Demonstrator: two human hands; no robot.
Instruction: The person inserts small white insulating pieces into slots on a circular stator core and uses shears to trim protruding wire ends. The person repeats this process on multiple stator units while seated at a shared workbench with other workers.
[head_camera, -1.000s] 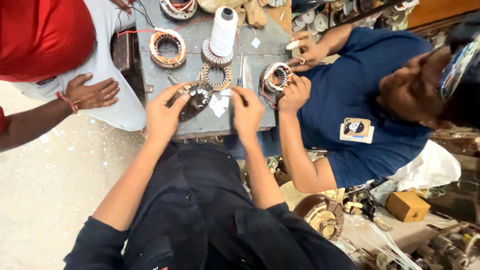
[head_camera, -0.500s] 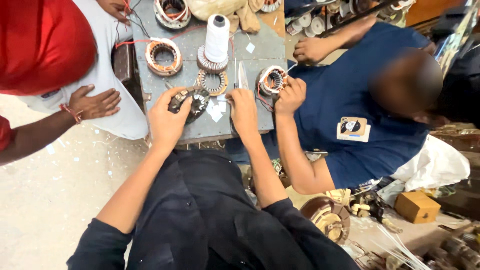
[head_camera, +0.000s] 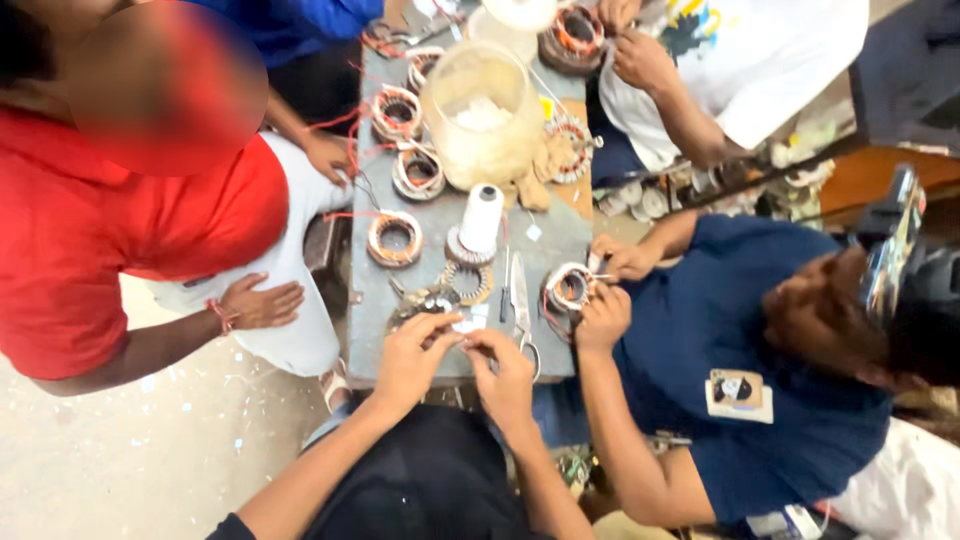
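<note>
My left hand (head_camera: 412, 352) and my right hand (head_camera: 508, 372) meet at the near edge of the grey metal worktop (head_camera: 560, 235), fingertips pinched together over a small pale scrap (head_camera: 466, 326) that lies on the near edge between them; both sets of fingers are curled in tight on it, though I cannot tell which hand truly has hold of it. My forearms come up from below in dark sleeves, wrists bent down, knuckles up. Just beyond my left hand sits the dark round stator with copper winding (head_camera: 425, 300), resting on the worktop and touching nothing of mine that I can make out. Beside it lies a toothed metal ring (head_camera: 468, 282), and behind that stands a white spool of thread (head_camera: 481, 218), upright. A pair of steel scissors (head_camera: 521, 305) lies lengthwise just past my right hand. At the right edge another person in a dark blue shirt works both hands on a copper-wound coil (head_camera: 568, 288). Further back a big translucent plastic jar (head_camera: 482, 115) stands mid-worktop, with more wound coils along the left edge, one orange-taped ring (head_camera: 394, 238) nearest.
</note>
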